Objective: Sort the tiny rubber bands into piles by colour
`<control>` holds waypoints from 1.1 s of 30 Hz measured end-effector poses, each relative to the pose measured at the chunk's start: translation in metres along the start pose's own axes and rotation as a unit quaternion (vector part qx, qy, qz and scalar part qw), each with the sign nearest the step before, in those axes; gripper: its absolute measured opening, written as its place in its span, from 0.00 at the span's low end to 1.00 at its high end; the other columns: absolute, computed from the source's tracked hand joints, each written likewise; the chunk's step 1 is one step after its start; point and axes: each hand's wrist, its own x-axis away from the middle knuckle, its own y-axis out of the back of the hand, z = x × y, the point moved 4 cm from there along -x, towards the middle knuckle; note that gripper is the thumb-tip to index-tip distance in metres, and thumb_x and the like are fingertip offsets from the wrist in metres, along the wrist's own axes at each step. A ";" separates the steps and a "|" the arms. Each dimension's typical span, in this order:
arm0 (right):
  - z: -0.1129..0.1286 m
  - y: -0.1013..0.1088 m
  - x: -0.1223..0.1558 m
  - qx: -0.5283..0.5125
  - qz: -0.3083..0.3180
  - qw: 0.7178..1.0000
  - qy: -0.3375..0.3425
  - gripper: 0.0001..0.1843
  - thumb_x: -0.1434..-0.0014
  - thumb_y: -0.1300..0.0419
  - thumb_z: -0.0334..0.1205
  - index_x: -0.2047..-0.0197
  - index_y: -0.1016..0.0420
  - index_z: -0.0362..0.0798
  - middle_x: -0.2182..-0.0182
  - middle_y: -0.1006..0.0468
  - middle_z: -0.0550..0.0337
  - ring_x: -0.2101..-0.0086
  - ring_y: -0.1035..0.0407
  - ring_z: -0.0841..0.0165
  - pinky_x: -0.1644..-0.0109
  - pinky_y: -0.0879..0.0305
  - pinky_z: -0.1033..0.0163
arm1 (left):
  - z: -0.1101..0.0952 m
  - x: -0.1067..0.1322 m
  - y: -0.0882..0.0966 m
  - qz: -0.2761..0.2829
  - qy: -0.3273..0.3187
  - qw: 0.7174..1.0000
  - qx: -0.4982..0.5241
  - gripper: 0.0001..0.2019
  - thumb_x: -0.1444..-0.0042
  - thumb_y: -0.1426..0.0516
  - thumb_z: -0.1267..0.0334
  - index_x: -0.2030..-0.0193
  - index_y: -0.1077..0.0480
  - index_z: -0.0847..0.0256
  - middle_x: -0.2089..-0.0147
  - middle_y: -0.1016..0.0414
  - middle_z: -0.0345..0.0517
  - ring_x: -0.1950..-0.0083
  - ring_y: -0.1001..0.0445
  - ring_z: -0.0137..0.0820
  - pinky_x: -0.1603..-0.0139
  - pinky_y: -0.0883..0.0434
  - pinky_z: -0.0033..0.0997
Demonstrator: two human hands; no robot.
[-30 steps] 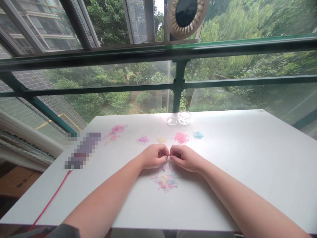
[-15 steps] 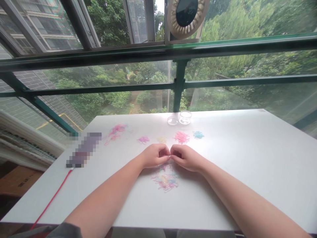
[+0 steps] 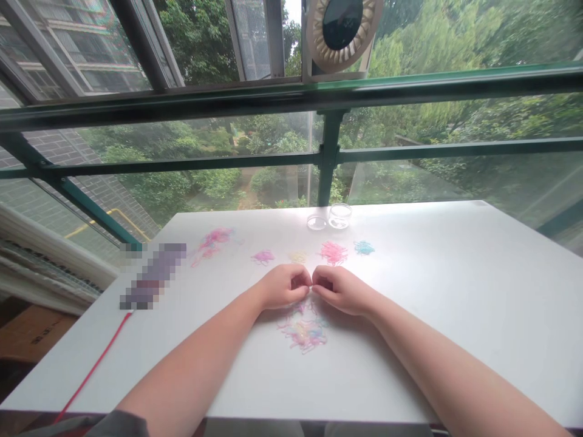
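Observation:
My left hand and my right hand meet fingertip to fingertip above the white table, both curled in a pinch. What they pinch is too small to make out. Just below them lies a mixed pile of small coloured rubber bands. Beyond the hands lie sorted little heaps: purple, yellow, pink and blue.
A larger pink scatter of bands lies at the far left. A small clear jar and its lid stand at the table's far edge by the window. A blurred dark object with a red cord lies on the left.

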 end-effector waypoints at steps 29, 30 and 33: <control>0.000 0.001 0.000 0.003 0.000 1.000 -0.002 0.02 0.49 0.49 0.33 0.73 0.38 0.46 0.79 0.35 0.65 0.77 0.45 0.76 0.74 0.49 0.69 | 0.000 0.000 0.000 -0.001 -0.006 1.000 0.000 0.05 0.52 0.48 0.66 0.69 0.32 0.62 0.74 0.30 0.39 0.73 0.35 0.24 0.72 0.37 0.23; 0.000 0.000 0.000 0.003 0.000 1.000 -0.002 0.02 0.49 0.49 0.33 0.72 0.38 0.46 0.79 0.35 0.66 0.77 0.45 0.76 0.74 0.49 0.69 | 0.000 0.000 0.001 0.000 -0.006 1.000 0.000 0.05 0.52 0.48 0.66 0.69 0.32 0.62 0.74 0.30 0.39 0.73 0.35 0.24 0.71 0.37 0.23; -0.001 0.000 0.001 0.004 0.000 1.000 -0.002 0.02 0.49 0.49 0.33 0.72 0.38 0.46 0.79 0.35 0.65 0.77 0.45 0.76 0.74 0.48 0.69 | -0.001 0.000 0.001 0.004 -0.003 1.000 0.000 0.04 0.52 0.48 0.66 0.69 0.33 0.62 0.73 0.30 0.39 0.73 0.35 0.24 0.71 0.37 0.23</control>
